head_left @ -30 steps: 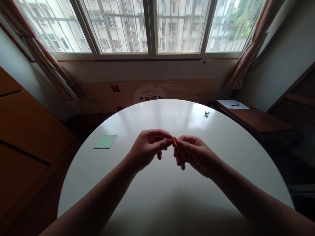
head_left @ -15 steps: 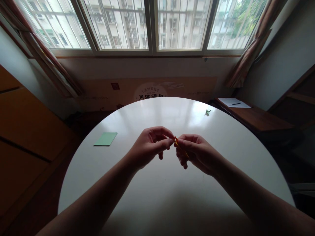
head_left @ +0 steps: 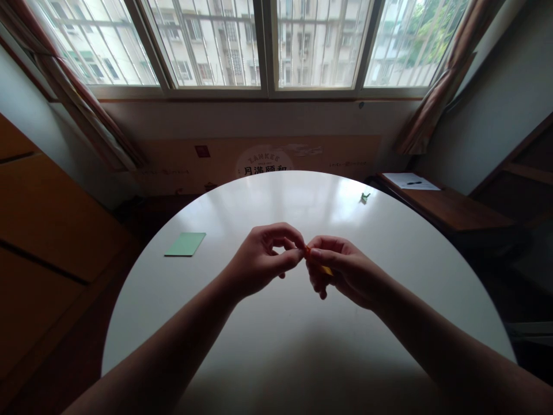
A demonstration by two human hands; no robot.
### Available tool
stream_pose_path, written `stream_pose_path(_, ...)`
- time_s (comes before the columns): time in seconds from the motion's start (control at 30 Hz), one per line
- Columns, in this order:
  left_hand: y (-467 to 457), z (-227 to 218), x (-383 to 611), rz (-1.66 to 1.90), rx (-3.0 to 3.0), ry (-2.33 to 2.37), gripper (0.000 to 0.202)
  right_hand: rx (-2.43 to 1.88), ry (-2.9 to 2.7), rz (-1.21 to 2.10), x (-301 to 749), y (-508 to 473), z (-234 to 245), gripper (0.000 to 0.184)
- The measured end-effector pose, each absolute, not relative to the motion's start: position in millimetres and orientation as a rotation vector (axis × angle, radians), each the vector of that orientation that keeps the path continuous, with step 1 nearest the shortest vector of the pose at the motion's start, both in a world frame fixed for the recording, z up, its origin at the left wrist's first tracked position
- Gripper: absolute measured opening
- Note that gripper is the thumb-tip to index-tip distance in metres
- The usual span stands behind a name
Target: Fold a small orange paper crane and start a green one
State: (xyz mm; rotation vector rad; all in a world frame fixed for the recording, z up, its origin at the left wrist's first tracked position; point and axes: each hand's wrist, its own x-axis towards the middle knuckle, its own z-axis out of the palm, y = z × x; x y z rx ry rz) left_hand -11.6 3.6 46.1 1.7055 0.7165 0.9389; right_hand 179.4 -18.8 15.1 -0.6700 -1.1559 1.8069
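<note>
Above the middle of the white round table [head_left: 285, 340], both hands meet at a small folded piece of orange paper [head_left: 326, 270]. My left hand [head_left: 270, 253] pinches its left tip between thumb and forefinger. My right hand [head_left: 337, 259] grips the body of the paper, thumb on top, with its other fingers curled beneath. Most of the paper is hidden by the right thumb and fingers; an orange-yellow edge shows below the thumb. The exact folded shape cannot be made out.
A stack of square green paper [head_left: 185, 244] lies on the table at left. Near the far right edge sits a small green folded paper figure [head_left: 364, 197]. Beyond, a brown side table [head_left: 466, 210] holds a white sheet [head_left: 410, 181] with a pen [head_left: 414, 183].
The orange paper has turned slightly, and more of its yellowish edge shows below the right thumb. My left fingertips have closed in on its tip. Nothing else on the table has moved.
</note>
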Motion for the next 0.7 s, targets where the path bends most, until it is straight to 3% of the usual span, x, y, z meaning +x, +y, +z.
stream_pose_path(0.7, 4.4, 46.8, -6.3, 0.905, 1.539, 0.787, 0.003, -0.662, -1.213, 1.720, 178.5, -15.7, 10.4, 0.018)
